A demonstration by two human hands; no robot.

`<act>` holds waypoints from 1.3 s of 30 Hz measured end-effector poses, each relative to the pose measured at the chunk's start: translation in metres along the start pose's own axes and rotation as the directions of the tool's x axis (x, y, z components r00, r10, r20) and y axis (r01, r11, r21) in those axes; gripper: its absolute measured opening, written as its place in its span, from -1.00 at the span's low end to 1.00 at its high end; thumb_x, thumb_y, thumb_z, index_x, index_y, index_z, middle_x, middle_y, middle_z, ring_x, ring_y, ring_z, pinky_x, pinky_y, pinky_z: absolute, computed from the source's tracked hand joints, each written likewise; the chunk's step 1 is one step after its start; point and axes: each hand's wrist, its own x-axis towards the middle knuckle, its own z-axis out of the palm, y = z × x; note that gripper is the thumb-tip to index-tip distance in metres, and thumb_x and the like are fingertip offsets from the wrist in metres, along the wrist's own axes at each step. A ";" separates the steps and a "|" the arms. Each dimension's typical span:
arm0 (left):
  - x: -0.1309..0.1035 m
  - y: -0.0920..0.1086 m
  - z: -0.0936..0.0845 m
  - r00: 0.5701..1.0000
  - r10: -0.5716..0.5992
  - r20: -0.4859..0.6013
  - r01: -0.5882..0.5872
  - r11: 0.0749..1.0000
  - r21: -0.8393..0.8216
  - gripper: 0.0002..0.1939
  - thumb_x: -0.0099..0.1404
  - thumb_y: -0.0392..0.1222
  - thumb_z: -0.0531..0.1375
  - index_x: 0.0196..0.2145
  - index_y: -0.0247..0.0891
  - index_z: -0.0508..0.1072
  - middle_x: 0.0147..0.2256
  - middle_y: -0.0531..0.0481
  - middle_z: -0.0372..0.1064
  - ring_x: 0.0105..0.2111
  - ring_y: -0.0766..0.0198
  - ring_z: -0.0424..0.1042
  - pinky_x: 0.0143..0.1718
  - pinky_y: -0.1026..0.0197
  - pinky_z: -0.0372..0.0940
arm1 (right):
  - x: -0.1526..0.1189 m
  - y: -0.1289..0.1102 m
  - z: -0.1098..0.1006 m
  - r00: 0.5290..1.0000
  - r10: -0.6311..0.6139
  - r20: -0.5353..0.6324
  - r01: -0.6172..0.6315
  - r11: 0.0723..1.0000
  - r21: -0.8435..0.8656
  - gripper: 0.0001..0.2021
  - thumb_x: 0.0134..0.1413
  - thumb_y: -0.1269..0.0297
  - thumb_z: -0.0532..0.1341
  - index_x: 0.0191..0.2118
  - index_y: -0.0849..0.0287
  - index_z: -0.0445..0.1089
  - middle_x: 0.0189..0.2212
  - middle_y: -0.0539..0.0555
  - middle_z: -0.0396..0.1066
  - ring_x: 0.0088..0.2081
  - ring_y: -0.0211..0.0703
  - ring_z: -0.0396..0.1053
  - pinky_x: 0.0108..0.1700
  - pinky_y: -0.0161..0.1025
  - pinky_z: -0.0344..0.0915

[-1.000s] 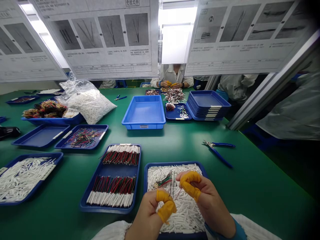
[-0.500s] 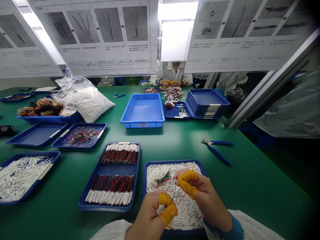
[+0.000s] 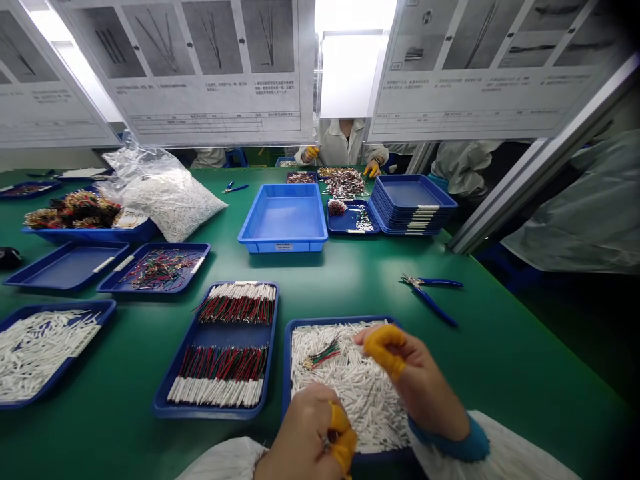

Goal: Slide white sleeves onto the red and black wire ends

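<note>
My left hand [image 3: 317,433] is closed over the near edge of a blue tray [image 3: 287,360] full of short white sleeves [image 3: 370,413]. Yellow cots cover its thumb and finger, which are curled together; the thin wires seen there a moment ago are hidden now. Above the tray's right side is my right hand [image 3: 407,367], also with yellow cots. Its fingers are bent into a pinch and slightly blurred, and I cannot make out anything between them. A small bunch of red, green and black wires [image 3: 324,355] lies on the sleeves, left of my right hand.
Left of it, a blue tray [image 3: 235,335] holds two rows of sleeved wires. Blue-handled cutters [image 3: 433,297] lie at right. Behind stand a light-blue bin [image 3: 283,248], stacked trays [image 3: 413,200] and a bag of white pieces [image 3: 167,200]. A co-worker [image 3: 345,147] sits opposite.
My hands have drawn apart: the left came down and nearer, the right rose slightly. The dark wires that spanned them no longer show. Across the table, the co-worker's hands have separated.
</note>
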 end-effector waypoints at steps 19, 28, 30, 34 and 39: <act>0.001 0.004 -0.003 0.999 0.024 -0.041 -0.022 0.998 0.066 -0.75 0.14 -0.33 0.08 -0.67 -0.26 0.27 -0.60 -0.02 0.25 -0.54 0.26 0.26 -0.47 0.26 0.16 | -0.006 -0.006 0.007 0.955 -0.089 0.284 0.170 0.946 -0.277 -0.92 0.01 0.26 0.21 -0.39 0.11 0.42 -0.42 0.08 0.38 -0.32 -0.07 0.33 -0.23 -0.13 0.28; -0.002 0.001 -0.008 0.965 -0.093 -0.246 0.076 0.994 -0.079 -0.80 0.18 -0.27 0.09 -0.58 -0.27 0.32 -0.55 0.00 0.23 -0.51 0.26 0.24 -0.43 0.24 0.19 | 0.006 -0.002 -0.011 0.985 0.078 0.152 0.001 0.887 -0.461 -0.89 0.03 0.28 0.18 -0.30 0.15 0.39 -0.34 0.10 0.42 -0.27 -0.07 0.37 -0.19 -0.10 0.31; -0.003 -0.001 -0.010 0.948 -0.146 -0.284 0.113 0.985 -0.131 -0.80 0.18 -0.23 0.11 -0.57 -0.28 0.34 -0.53 0.00 0.24 -0.49 0.25 0.24 -0.43 0.25 0.19 | 0.004 0.006 -0.007 0.967 0.059 0.249 0.106 0.795 -0.598 -0.88 -0.06 0.40 0.22 -0.31 0.14 0.40 -0.35 0.10 0.41 -0.29 -0.05 0.35 -0.23 -0.10 0.31; -0.002 -0.004 -0.011 0.933 -0.192 -0.306 0.136 0.971 -0.194 -0.78 0.17 -0.20 0.16 -0.60 -0.28 0.35 -0.53 0.00 0.24 -0.47 0.25 0.24 -0.44 0.27 0.18 | -0.002 0.018 0.006 0.923 -0.047 0.381 0.322 0.637 -0.701 -0.82 -0.15 0.57 0.19 -0.43 0.13 0.39 -0.43 0.08 0.38 -0.35 -0.05 0.30 -0.31 -0.13 0.28; -0.002 -0.005 -0.010 0.940 -0.187 -0.286 0.131 0.970 -0.205 -0.76 0.17 -0.26 0.14 -0.62 -0.29 0.29 -0.56 0.05 0.16 -0.51 0.30 0.19 -0.47 0.29 0.13 | -0.003 0.019 0.009 0.904 -0.068 0.422 0.395 0.513 -0.762 -0.74 -0.21 0.68 0.09 -0.59 0.13 0.28 -0.58 0.04 0.29 -0.47 -0.10 0.23 -0.49 -0.22 0.20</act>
